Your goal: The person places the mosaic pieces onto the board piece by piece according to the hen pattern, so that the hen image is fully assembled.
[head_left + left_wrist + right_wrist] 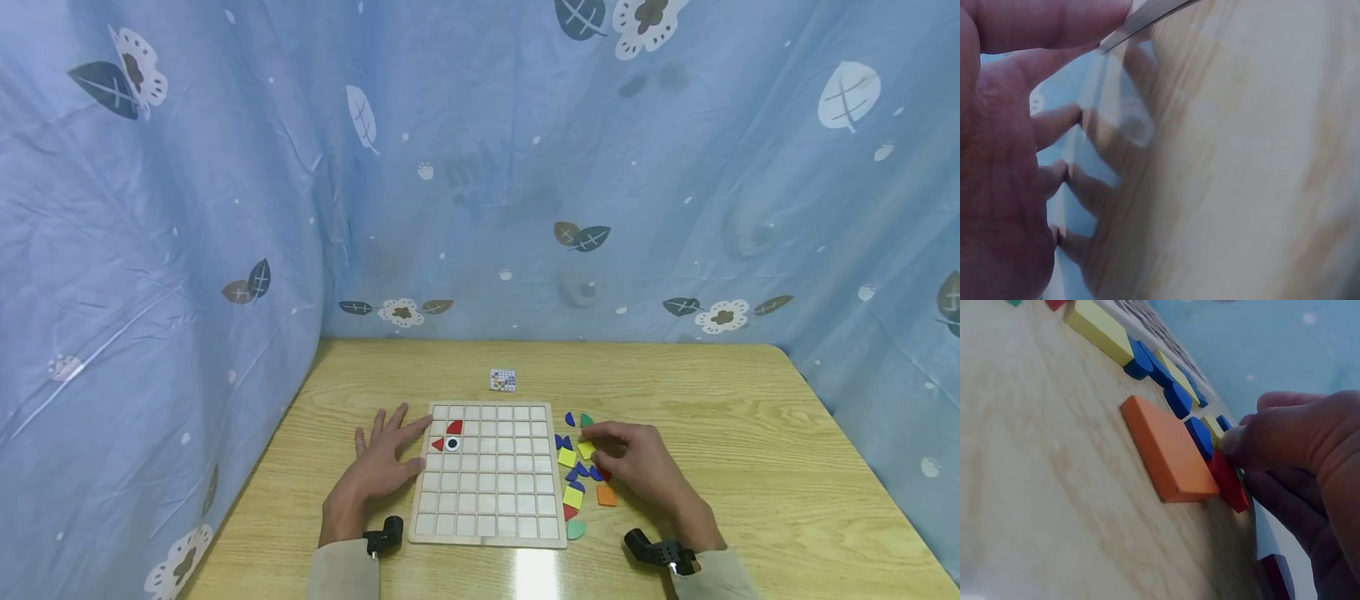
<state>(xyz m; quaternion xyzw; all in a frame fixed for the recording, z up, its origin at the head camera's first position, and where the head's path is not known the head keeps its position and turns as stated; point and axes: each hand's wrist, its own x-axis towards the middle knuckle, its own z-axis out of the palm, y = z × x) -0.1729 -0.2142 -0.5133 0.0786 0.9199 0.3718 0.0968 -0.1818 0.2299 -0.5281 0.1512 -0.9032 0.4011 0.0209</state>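
Observation:
A wooden grid board [422, 527] lies on the table. On its upper left cells sit a red quarter-circle tile [455, 427], a red triangle tile [438, 445] and a white tile with a dark ringed dot [453, 444]. My left hand [381, 462] rests with spread fingers at the board's left edge, thumb and index touching its rim. Right of the board, my right hand [637, 458] pinches a yellow square tile [586, 451] among loose pieces, thumb and index at its edges. A red piece [1229, 481] and an orange square tile [1169, 450] lie under and beside the right hand.
Several blue pieces [572, 475], yellow squares [573, 497] and green pieces [576, 529] lie along the board's right edge. A small printed pattern card [502, 381] lies behind the board. Blue patterned cloth [510, 167] hangs at the table's back and sides.

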